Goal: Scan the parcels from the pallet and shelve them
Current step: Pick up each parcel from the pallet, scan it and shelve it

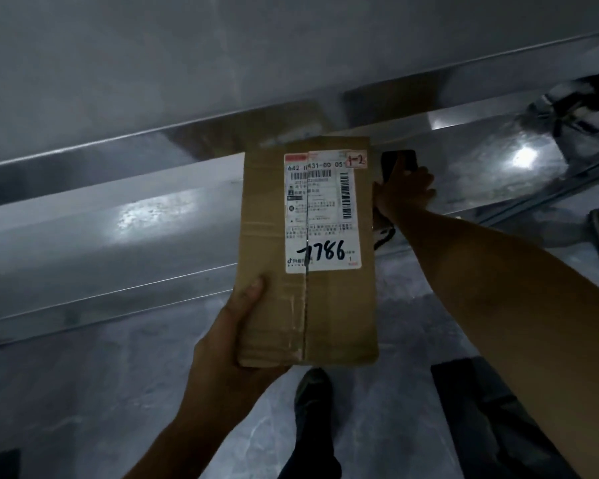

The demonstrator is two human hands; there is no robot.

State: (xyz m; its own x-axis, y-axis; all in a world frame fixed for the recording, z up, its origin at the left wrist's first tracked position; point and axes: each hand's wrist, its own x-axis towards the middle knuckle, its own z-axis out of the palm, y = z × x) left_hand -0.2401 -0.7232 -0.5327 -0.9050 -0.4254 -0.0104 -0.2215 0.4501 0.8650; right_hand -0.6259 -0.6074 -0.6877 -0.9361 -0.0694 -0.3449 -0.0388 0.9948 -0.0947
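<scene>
head view: parcel 7786 up for scanning

your left hand [236, 326] gripped the parcel [308, 305] at its 7 o'clock corner, thumb on top, holding it label-up at frame centre before the metal shelf [118, 219]. your right hand [407, 191] clutched a dark handset [400, 162] at the parcel's 2 o'clock. scanning looked to be the step in hand; next you'd need the handset over the label [322, 209], then shelve.

Dark device [399, 163] half behind right hand [408, 194]
</scene>
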